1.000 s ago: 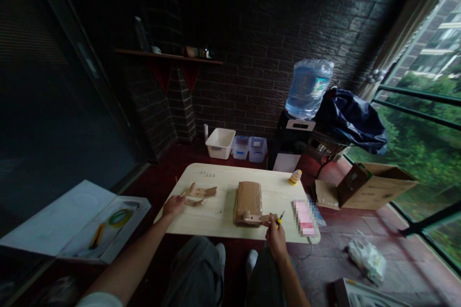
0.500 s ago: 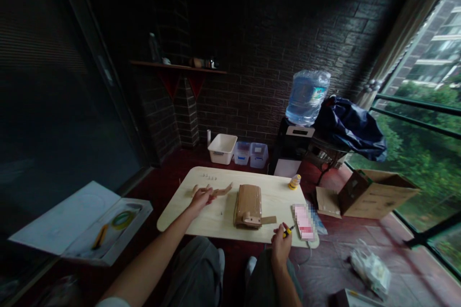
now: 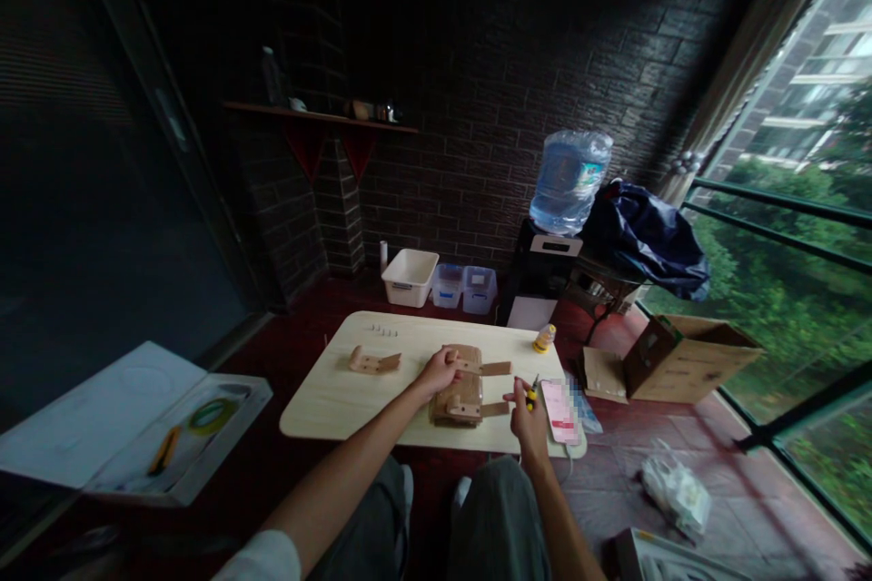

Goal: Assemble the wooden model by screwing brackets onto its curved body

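Observation:
My left hand point(image 3: 438, 372) is closed on a curved wooden bracket point(image 3: 491, 369), which it holds over the far part of a brown cardboard-covered block point(image 3: 467, 351). A similar wooden piece point(image 3: 464, 408) lies across the block's near end, its flat arm reaching out to the right. Right of the block, my right hand point(image 3: 529, 418) is closed around a small yellow-and-black screwdriver point(image 3: 530, 398) with its tip pointing up. Another wooden bracket point(image 3: 374, 364) rests on the left half of the table point(image 3: 327, 413). Several small screws point(image 3: 382, 330) lie in a row behind it.
A phone with a pink screen point(image 3: 555, 408) and a small yellow-based bottle point(image 3: 544, 339) are on the table's right side. An open white case point(image 3: 183, 472) stands left. Plastic bins point(image 3: 411, 277), a water dispenser point(image 3: 545, 268) and a cardboard box point(image 3: 681, 359) surround the table's back and right.
My left hand has carried the wooden bracket from the table's left side rightward to over the block. My right hand has risen slightly with the screwdriver. The view has shifted a little.

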### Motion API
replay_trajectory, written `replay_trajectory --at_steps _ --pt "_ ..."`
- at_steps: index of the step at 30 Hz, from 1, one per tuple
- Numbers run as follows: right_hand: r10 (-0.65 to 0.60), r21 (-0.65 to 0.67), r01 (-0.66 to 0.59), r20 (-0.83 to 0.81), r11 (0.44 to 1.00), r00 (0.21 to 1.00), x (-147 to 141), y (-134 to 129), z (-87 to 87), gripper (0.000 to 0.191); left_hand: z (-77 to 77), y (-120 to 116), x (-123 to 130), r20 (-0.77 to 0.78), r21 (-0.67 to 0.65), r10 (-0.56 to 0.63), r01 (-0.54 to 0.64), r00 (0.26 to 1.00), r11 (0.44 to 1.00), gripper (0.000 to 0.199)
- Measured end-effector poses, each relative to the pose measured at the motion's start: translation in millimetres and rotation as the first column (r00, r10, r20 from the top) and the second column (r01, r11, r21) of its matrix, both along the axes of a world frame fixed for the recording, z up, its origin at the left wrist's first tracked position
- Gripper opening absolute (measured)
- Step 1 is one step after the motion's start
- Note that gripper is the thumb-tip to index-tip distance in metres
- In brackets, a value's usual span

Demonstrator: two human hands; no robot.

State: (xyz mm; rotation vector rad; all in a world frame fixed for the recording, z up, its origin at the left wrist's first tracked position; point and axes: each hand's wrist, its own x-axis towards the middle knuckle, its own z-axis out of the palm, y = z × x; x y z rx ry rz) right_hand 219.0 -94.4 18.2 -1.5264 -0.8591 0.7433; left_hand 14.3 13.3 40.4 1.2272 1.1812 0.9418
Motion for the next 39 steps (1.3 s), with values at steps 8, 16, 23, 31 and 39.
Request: replay_trajectory --at_steps 8,16,23,31,39 --pt "0.153 -0.001 -0.154 0.127 0.988 0.98 21 21 7.5 0.078 -11.3 3 -6 -0.037 -0.015 -0.055 0.054 0.998 0.998 0.021" --pt "0.245 -0.015 -0.249 0.241 0.968 0.939 26 38 1.9 0.062 -23.0 4 -7 -0.033 -0.005 -0.066 0.066 0.997 0.998 0.031" --pt "0.249 -0.106 -0.228 0.282 0.968 0.927 39 48 -9.2 0.055 -44.6 1 -12 -0.045 0.106 -0.133 0.137 0.99 0.985 0.063" --pt "0.157 -0.22 -0.11 0.208 0.969 0.965 43 43 -34.5 0.063 -66.7 -31 -22 -0.511 0.307 -0.097 0.287 0.854 0.908 0.057" --pt "0.146 -0.189 -0.118 0.146 0.975 0.978 37 40 -46.3 0.063 -80.9 -37 -25 -0.628 0.382 0.011 0.297 0.778 0.875 0.028"
